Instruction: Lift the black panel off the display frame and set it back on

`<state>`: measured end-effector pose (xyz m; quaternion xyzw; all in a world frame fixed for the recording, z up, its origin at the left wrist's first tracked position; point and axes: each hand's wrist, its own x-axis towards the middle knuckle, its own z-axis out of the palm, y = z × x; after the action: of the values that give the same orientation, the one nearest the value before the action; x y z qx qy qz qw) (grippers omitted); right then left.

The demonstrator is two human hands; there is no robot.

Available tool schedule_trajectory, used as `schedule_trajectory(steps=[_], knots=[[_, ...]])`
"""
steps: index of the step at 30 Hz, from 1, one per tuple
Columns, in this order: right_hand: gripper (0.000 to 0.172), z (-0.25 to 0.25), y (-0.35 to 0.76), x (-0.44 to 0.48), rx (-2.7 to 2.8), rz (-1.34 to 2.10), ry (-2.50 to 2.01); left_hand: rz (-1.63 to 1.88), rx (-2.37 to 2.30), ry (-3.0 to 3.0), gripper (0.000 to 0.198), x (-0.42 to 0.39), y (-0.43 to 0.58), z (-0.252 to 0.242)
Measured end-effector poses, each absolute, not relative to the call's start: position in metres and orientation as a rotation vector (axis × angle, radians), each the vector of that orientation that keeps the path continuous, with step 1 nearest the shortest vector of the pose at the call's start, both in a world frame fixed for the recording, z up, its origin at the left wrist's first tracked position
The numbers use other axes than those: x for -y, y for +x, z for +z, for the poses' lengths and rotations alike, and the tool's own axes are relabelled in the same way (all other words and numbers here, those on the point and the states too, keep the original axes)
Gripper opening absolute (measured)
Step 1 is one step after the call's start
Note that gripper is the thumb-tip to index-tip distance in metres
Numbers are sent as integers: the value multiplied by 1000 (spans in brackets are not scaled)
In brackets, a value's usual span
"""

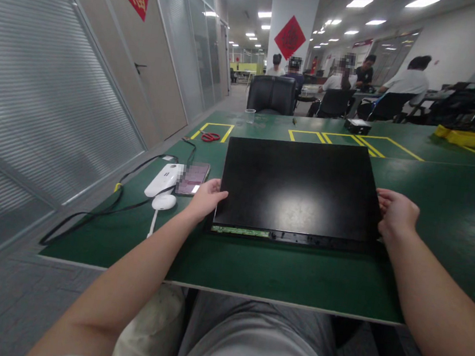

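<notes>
A large black display panel lies in front of me on the green table, with a thin green circuit strip along the left part of its near edge. My left hand grips the panel's left side, thumb over the edge and the other fingers partly hidden. At the right side, my right hand has its fingers curled against the panel's edge; some of its fingertips are hidden behind the panel.
Left of the panel on the green table are a phone, a white power strip, a white round device, black cables and red scissors. Farther back stand a clear cup, a black box and a yellow object. Several people sit beyond.
</notes>
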<state>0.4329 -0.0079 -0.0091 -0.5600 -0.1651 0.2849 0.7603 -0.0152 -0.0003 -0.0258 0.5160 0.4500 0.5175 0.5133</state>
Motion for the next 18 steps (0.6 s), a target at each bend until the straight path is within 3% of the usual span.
schedule_trajectory(steps=[18], knots=[[19,-10,432,6,332,589,-1224,1248,-1142,1295,33,0,-14,-25]])
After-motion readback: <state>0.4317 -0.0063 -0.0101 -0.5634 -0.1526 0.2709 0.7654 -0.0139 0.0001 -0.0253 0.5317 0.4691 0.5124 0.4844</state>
